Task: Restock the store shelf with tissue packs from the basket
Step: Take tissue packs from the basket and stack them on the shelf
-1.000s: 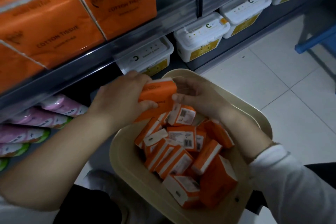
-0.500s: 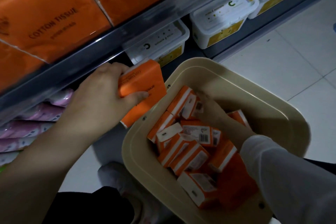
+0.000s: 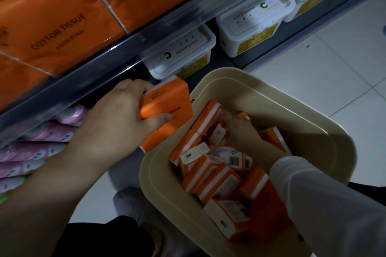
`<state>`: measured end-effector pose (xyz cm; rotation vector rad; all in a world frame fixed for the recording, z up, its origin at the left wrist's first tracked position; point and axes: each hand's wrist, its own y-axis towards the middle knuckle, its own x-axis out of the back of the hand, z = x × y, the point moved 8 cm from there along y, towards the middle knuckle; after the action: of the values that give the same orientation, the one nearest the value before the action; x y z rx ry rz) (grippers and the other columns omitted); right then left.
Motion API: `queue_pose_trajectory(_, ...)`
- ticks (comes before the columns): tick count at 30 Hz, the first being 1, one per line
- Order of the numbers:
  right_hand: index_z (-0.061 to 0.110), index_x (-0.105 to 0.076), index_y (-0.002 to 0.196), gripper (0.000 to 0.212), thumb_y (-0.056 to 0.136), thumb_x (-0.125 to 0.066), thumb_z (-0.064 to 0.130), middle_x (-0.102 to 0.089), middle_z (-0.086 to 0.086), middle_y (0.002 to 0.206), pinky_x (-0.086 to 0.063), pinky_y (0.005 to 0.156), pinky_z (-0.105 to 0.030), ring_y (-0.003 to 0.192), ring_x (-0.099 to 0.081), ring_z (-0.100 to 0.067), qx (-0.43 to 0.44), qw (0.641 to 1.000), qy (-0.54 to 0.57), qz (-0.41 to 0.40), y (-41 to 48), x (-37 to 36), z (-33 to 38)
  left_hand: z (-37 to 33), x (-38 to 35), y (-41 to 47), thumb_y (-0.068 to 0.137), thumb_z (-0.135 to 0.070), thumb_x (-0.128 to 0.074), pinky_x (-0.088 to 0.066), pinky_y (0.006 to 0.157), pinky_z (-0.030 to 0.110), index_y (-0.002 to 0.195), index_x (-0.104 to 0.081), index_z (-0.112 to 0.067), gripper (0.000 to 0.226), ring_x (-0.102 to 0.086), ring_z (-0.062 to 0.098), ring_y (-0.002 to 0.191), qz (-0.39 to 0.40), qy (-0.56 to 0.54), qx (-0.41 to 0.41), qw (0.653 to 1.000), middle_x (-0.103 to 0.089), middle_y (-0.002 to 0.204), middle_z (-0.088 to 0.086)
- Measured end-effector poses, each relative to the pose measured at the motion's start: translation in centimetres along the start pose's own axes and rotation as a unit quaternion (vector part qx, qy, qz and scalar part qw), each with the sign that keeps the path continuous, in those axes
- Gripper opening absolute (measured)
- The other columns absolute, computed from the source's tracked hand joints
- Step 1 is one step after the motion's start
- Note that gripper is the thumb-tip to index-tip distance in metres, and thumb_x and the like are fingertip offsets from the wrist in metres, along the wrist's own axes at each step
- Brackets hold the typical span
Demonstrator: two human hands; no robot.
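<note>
Left fingers [image 3: 163, 118] clamp an orange pack [image 3: 167, 108] just below the shelf [image 3: 117, 56] edge, left of the basket [image 3: 292, 110] rim. Right hand [image 3: 240, 129] digs among the basket's packs [image 3: 219, 181], apparently closing on one, though the grip is hidden. Best to carry the held pack level, slide it in squarely beside the stocked ones, and avoid crushing it

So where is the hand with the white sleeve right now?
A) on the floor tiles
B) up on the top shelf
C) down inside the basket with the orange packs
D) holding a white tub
C: the right hand reaches down among the small orange tissue packs inside the beige basket, while the left hand grips a bigger orange pack by the shelf.
</note>
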<state>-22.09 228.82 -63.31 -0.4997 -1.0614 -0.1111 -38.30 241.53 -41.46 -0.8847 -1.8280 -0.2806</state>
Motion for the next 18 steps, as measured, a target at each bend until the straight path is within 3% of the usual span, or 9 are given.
queue_pose_trajectory(2,0.016,-0.038,0.121,0.035,0.089,-0.051,0.016,-0.061,-0.005,0.105,-0.047,0.084,-0.035,0.091,-0.060,-0.021,-0.029,0.999,-0.012,-0.007,-0.3,-0.1,-0.6,-0.1,0.2,0.0,0.070,-0.049,-0.070,-0.038,0.065,0.021,0.102,-0.045,-0.036,0.044,-0.048,0.005,0.082,-0.003,0.000,-0.004,1.000,-0.049,0.099,-0.009)
queue_pose_trajectory(6,0.020,-0.030,0.135,0.061,0.085,-0.063,0.020,-0.061,-0.005,0.109,-0.052,0.085,-0.040,0.100,-0.061,-0.024,-0.141,0.981,0.130,-0.018,-1.0,1.1,-1.8,-0.4,0.9,-0.2,0.070,-0.053,-0.067,-0.037,0.066,0.022,0.104,-0.044,-0.038,0.044,-0.048,0.006,0.086,-0.013,-0.004,-0.008,1.000,-0.048,0.099,-0.012)
queue_pose_trajectory(8,0.023,-0.035,0.136,0.064,0.081,-0.068,0.024,-0.059,-0.003,0.115,-0.050,0.089,-0.040,0.105,-0.058,-0.024,-0.167,0.973,0.160,-0.014,-0.9,2.5,-1.9,-0.3,1.2,-0.4,0.071,-0.053,-0.067,-0.036,0.063,0.018,0.102,-0.043,-0.039,0.042,-0.047,0.002,0.080,-0.016,-0.007,-0.003,1.000,-0.047,0.094,-0.016)
queue_pose_trajectory(11,0.021,-0.054,0.119,0.046,0.078,-0.071,0.035,-0.062,0.001,0.107,-0.051,0.088,-0.036,0.096,-0.061,-0.018,-0.162,0.959,0.231,-0.006,-0.9,5.3,-0.8,0.2,1.7,-1.0,0.074,-0.055,-0.066,-0.039,0.059,0.019,0.102,-0.042,-0.038,0.040,-0.048,-0.004,0.075,-0.016,-0.012,0.026,0.999,-0.046,0.083,-0.021)
queue_pose_trajectory(13,0.014,-0.060,0.111,0.038,0.082,-0.068,0.036,-0.065,0.000,0.098,-0.051,0.085,-0.032,0.088,-0.062,-0.016,-0.169,0.932,0.319,-0.007,-1.3,7.3,0.7,0.6,2.1,-1.5,0.078,-0.052,-0.065,-0.041,0.057,0.024,0.102,-0.039,-0.035,0.040,-0.049,-0.002,0.073,-0.016,-0.018,0.043,0.999,-0.047,0.080,-0.019)
queue_pose_trajectory(16,0.012,-0.062,0.112,0.032,0.086,-0.065,0.031,-0.069,-0.007,0.103,-0.053,0.087,-0.039,0.093,-0.066,-0.023,-0.167,0.871,0.460,-0.042,-2.5,10.5,3.4,1.0,2.8,-2.4,0.081,-0.042,-0.060,-0.043,0.069,0.033,0.106,-0.036,-0.031,0.037,-0.055,0.018,0.079,-0.025,-0.021,0.061,0.998,-0.053,0.087,-0.007)
queue_pose_trajectory(18,0.012,-0.064,0.105,0.023,0.086,-0.065,0.026,-0.071,-0.008,0.098,-0.056,0.074,-0.033,0.086,-0.068,-0.022,-0.153,0.839,0.519,-0.052,-3.7,12.3,5.1,1.2,3.6,-3.0,0.083,-0.037,-0.057,-0.040,0.076,0.034,0.120,-0.035,-0.030,0.044,-0.050,0.022,0.085,-0.040,-0.034,0.067,0.996,-0.050,0.097,-0.003)
